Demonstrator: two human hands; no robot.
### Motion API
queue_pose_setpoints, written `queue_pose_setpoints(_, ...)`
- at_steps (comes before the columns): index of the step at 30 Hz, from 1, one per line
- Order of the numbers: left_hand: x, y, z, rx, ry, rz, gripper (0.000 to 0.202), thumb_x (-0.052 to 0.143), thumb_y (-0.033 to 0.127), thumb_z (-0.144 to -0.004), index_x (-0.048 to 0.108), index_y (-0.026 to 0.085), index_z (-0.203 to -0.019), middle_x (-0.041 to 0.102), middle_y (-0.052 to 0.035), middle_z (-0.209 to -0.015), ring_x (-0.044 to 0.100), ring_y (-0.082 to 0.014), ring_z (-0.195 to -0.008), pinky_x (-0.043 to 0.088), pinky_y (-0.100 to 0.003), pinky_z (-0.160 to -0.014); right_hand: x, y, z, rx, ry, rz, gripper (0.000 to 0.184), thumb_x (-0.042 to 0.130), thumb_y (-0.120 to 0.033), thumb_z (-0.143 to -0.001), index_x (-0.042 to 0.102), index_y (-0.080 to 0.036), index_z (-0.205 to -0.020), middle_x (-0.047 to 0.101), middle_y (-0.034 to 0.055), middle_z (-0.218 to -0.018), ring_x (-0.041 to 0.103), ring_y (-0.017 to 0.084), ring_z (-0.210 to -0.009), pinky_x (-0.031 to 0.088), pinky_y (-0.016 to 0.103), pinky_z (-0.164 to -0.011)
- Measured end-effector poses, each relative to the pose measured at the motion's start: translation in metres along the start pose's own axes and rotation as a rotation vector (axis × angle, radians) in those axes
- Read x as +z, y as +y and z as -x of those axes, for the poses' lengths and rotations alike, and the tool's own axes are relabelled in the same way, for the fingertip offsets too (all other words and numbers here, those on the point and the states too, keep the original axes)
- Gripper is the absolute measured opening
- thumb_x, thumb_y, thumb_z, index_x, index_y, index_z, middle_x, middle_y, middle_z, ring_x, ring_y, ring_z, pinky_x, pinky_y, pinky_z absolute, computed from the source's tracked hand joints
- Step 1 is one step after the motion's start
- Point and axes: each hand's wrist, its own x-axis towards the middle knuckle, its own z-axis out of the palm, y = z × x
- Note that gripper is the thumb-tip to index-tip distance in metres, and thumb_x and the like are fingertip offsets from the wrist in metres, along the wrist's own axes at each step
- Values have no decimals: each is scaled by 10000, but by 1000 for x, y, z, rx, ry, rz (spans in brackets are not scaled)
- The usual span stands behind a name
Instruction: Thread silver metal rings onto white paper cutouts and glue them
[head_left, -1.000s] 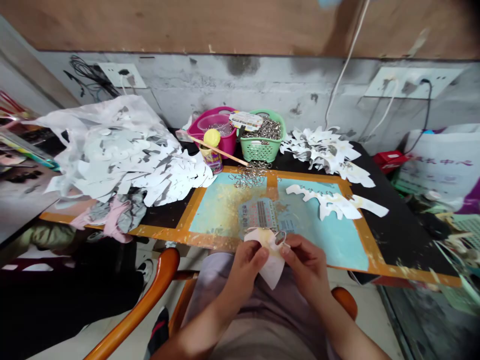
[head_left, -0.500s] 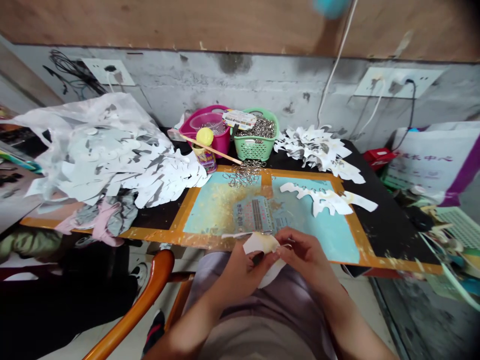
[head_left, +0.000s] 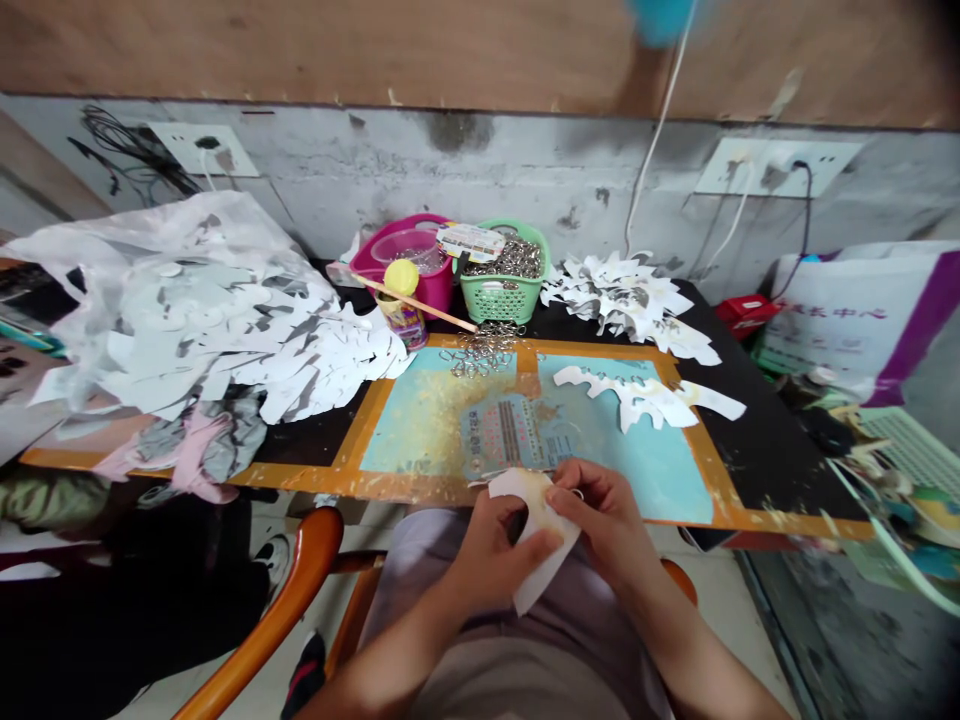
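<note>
Over my lap, my left hand [head_left: 499, 550] grips a white cut-out piece [head_left: 536, 520] with yellowish stains, its thumb lying across the front. My right hand [head_left: 600, 505] pinches the upper right edge of the same piece. A small metal ring [head_left: 577, 493] shows by the right fingers; how it sits on the piece is hidden. Just beyond the hands lies a light blue mat [head_left: 420, 420] with a printed, smeared middle. On the mat's right side rest white cut-outs [head_left: 645, 397] with several metal rings along their edge. Loose metal rings [head_left: 484, 352] are heaped at its back edge.
At the back stand a green basket [head_left: 504, 298] of metal pieces, a magenta basket [head_left: 435, 290] and a yellow-topped can [head_left: 405, 318] under a wooden stick [head_left: 427, 308]. White cut-outs spill from a plastic bag [head_left: 247, 225] at left; another pile [head_left: 622, 295] lies right. A chair armrest [head_left: 300, 570] is lower left.
The white piece has turned to show more of its front, and my left thumb now lies across it. My right thumb has moved onto its upper part. The whole view has shifted slightly.
</note>
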Motion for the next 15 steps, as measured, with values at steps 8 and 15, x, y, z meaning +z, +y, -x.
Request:
queue_pose_setpoints(8, 9, 8, -5, -235, 11, 181, 512, 748, 636, -689, 598, 149, -643, 519, 13, -523, 403, -78, -449, 328, -203, -414, 3, -5, -2, 238, -52, -301, 344, 826, -358, -662, 535, -181, -617, 494, -42, -586, 411, 85, -501, 359, 201, -475)
queue_pose_setpoints(15, 6, 6, -7, -151, 125, 74, 564, 667, 632, -778, 464, 173, -521, 385, 36, -475, 317, -72, -443, 245, -219, -412, -15, -9, -5, 66, -253, 68, 397, 719, -551, -786, 629, -167, -737, 528, -10, -657, 442, 105, -566, 385, 212, -503)
